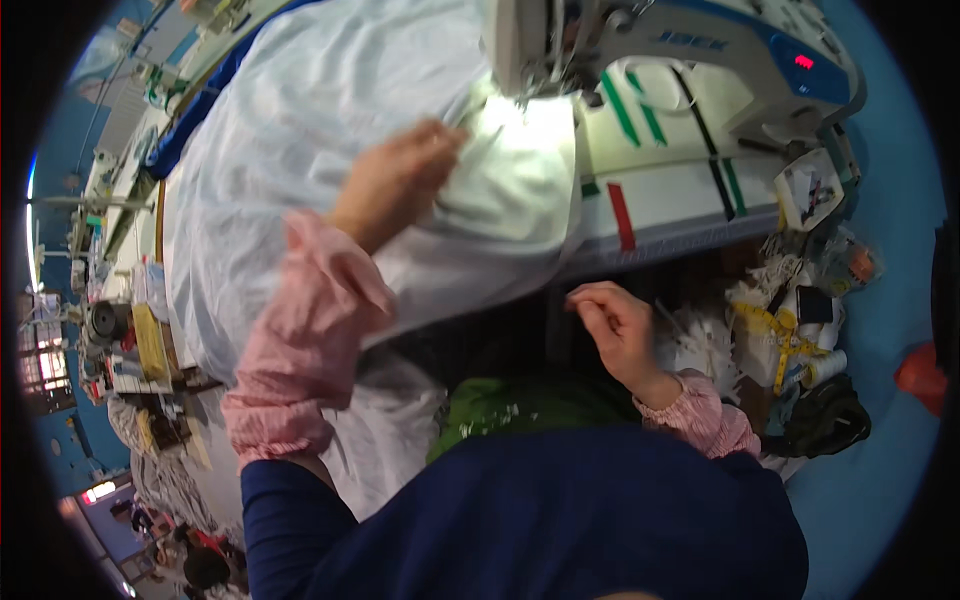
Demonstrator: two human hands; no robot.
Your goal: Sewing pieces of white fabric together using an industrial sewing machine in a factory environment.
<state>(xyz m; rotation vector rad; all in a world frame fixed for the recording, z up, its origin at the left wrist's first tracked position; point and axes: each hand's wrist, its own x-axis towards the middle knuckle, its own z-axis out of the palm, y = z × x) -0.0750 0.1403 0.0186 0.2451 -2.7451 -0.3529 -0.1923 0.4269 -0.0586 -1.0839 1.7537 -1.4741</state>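
Observation:
A large sheet of white fabric [290, 130] covers the left part of the sewing table and hangs over its front edge. Its right end lies under the head of a sewing machine [690, 45], where a bright lamp lights the cloth. My left hand [400, 180] is over the fabric, left of the needle area, fingers bent and smeared by motion. Below the table's front edge, above my lap, my right hand [615, 325] has its fingers curled in against the thumb. Whether anything small is between them is hidden. Pink sleeve covers [315, 330] are on both forearms.
Red, green and black tape strips [620, 215] mark the white tabletop. At the right are a small white box [812, 190] of bits, a yellow measuring tape [785, 330], thread spools [825, 368] and a dark pouch [825, 420]. Other workstations line the left.

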